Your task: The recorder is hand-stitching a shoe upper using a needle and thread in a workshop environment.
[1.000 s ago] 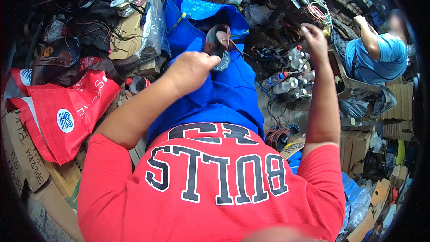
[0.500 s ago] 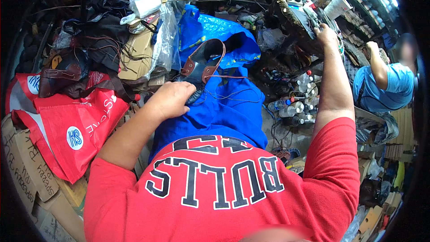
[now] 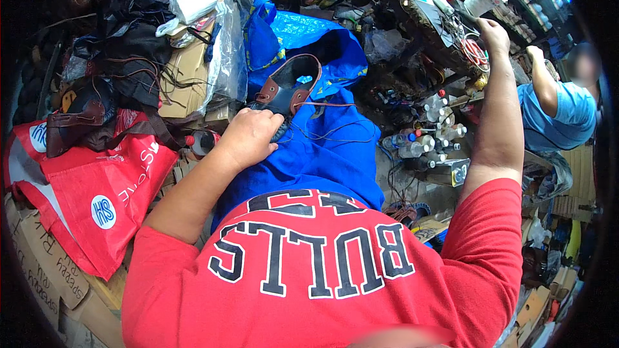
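Left hand (image 3: 253, 135) grasps brown-collared lace-up shoe (image 3: 300, 98) by its lower-left end, mid-frame; long axis slants up-right; right hand (image 3: 495, 33), upper right, lies farther; its grip cannot be told.

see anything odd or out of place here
Nothing looks spilled or plainly broken, though much is hidden. The shoe under the left hand has its lace trailing loose over the blue cloth rather than tied. The red bag also looks slumped and creased, with a dark-and-brown shoe at its upper edge.
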`<state>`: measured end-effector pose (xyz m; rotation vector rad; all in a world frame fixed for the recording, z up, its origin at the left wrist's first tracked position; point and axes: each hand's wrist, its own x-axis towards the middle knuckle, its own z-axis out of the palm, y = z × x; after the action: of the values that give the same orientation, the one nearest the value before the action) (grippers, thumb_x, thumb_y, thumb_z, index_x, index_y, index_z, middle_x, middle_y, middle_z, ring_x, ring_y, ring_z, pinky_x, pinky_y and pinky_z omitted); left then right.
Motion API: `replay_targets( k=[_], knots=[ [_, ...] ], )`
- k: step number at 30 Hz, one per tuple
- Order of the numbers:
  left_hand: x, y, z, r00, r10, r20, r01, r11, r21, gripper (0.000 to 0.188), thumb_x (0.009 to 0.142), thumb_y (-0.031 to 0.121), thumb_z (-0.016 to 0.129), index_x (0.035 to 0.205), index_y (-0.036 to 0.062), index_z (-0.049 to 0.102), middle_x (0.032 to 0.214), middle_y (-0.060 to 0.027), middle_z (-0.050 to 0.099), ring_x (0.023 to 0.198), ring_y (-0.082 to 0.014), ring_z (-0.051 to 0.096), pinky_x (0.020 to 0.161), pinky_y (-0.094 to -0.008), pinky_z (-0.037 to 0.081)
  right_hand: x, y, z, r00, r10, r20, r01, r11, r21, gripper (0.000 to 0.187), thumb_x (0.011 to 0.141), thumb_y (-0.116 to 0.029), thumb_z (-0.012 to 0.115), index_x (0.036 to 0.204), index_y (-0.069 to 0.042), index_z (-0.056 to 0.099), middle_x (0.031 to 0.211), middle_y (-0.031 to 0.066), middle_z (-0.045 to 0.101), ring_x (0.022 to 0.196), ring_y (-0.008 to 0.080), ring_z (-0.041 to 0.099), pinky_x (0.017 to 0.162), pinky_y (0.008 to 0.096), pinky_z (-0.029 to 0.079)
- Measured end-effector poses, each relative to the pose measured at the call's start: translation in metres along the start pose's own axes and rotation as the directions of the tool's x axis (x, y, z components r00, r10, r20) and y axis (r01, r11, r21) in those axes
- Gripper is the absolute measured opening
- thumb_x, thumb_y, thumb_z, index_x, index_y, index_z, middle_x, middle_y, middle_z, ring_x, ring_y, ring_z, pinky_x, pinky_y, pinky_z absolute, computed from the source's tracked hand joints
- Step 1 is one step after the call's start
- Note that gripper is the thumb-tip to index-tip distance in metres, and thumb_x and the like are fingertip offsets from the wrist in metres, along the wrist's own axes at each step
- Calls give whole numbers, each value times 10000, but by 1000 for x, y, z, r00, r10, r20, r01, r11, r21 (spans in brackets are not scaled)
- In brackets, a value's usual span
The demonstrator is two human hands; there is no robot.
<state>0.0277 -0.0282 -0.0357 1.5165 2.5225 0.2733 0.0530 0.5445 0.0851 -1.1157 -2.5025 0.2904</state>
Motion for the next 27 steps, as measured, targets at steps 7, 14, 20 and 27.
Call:
replay_targets(
  k=[7,14,20,27],
  knots=[
    [-6,-23,6,996,32,-85,-44,989,-141,454,588,227,787,985,81,623,903,-110,624,892,-298,615,789,-401,482,-73,8,25,776,-455,437,-572,-216,791,348,924,-141,533,1249,-44,459,1181,224,566,851,238,637,788,345,538],
    [-2,-62,12,994,82,-66,-103,901,-421,487,613,172,759,1067,29,655,1137,-139,618,1052,-296,590,933,-346,450,-287,-91,63,453,-715,533,-816,-91,571,636,816,-106,566,1380,-6,290,1063,136,526,900,275,584,800,454,539],
    [-4,-62,18,998,52,-30,-60,901,-429,509,612,197,771,1079,33,653,1149,-135,622,1081,-285,581,957,-348,438,-356,-144,112,555,-420,718,-535,481,694,235,848,-232,659,953,-57,543,780,36,595,722,133,584,682,296,472],
    [-9,-57,19,996,26,-86,-56,926,-372,482,674,332,746,1034,21,668,1111,-140,638,1053,-293,595,925,-357,459,-366,-199,137,508,-451,733,-530,507,680,295,808,-145,700,1036,-39,547,764,45,635,589,117,592,502,224,433]
  ],
)
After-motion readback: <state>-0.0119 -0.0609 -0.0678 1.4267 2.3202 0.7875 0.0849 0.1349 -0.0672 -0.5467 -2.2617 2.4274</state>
